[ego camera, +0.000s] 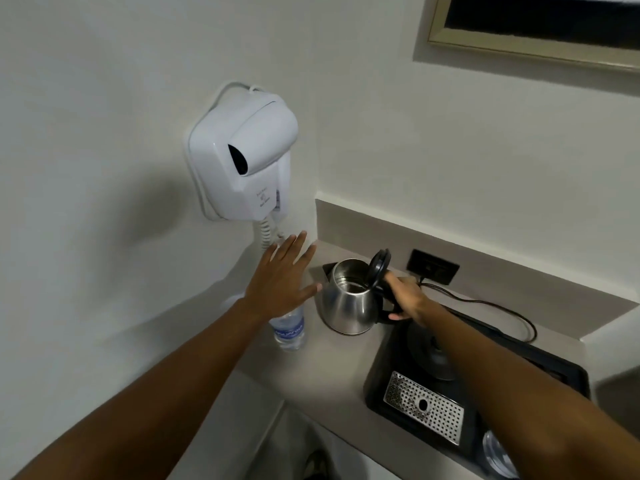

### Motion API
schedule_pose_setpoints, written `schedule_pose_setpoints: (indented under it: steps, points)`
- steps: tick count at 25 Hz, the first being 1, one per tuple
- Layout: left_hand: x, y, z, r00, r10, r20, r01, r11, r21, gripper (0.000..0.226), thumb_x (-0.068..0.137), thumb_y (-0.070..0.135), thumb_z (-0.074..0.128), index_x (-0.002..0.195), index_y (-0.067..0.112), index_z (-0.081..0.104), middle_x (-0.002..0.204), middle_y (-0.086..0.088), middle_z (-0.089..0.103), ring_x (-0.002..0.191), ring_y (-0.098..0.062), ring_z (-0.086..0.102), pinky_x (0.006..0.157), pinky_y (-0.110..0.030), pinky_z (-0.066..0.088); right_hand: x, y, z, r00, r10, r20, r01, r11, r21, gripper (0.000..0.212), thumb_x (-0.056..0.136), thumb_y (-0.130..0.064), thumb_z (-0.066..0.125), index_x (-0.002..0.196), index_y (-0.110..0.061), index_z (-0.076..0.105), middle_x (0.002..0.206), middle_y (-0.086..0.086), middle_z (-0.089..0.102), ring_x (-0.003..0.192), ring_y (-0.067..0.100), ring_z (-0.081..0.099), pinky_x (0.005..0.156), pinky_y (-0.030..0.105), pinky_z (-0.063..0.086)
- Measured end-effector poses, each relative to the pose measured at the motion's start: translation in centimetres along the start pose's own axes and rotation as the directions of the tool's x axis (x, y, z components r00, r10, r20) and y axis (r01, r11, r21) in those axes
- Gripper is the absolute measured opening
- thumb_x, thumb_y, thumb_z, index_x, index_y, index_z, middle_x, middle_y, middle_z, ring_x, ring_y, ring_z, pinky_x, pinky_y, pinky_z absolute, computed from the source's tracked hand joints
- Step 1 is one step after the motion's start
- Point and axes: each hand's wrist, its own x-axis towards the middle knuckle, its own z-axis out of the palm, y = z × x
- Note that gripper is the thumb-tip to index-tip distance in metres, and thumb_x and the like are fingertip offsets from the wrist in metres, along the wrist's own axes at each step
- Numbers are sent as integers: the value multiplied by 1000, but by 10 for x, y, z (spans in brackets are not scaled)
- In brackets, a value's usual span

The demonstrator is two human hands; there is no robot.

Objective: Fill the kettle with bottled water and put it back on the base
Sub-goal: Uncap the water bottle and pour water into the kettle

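On the grey counter, my right hand wraps the upright kettle handle, spout toward my spread left fingers above the upright bottle.

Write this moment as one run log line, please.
kettle: on counter, lid open | right hand: on handle | left hand: open, above bottle | base: empty

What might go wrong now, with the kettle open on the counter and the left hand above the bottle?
1. The left hand, open, hovers over the water bottle; a careless reach may tip it.
2. The right hand holds the kettle by its handle, lid up; the power cord lies close behind, so spilled water may reach it.
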Motion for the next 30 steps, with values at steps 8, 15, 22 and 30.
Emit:
schedule_pose_setpoints:
  steps: [8, 15, 22, 30]
  points:
    - [-25, -4, 19, 994, -104, -45, 93, 973, -210, 63, 95, 44, 49, 148, 15, 32, 155, -9, 32, 142, -27, 27, 113, -46, 26, 21, 12, 8, 999, 38, 19, -37, 999, -35, 61, 77, -69, 54, 108, -17, 63, 104, -2, 62, 95, 15, 58, 81, 51, 60]
    - [-60, -4, 34, 897, -285, -338, 129, 900, -415, 27, 90, 14, 65, 116, 7, 61, 114, -13, 57, 100, -26, 50, 87, -39, 45, 20, 12, 7, 999, 26, 47, -25, 999, -21, 73, 59, -77, 53, 105, -21, 62, 104, -2, 62, 95, 16, 58, 81, 49, 59]
    - [-57, -2, 33, 866, -311, -392, 129, 896, -426, 21, 88, 18, 65, 104, 4, 65, 100, -15, 62, 91, -26, 54, 80, -42, 50, 21, 10, 9, 998, 19, 61, -17, 999, -31, 70, 56, -79, 52, 98, -25, 62, 106, 0, 62, 99, 19, 59, 79, 48, 59]
    - [-51, 37, 40, 926, -286, -246, 49, 737, -674, 35, 88, 41, 61, 105, 12, 66, 106, 2, 56, 94, -11, 50, 87, -16, 39, 22, 10, 8, 998, 21, 64, -18, 999, -50, 43, 88, -63, 49, 101, -23, 60, 104, -1, 61, 95, 18, 59, 79, 47, 59]
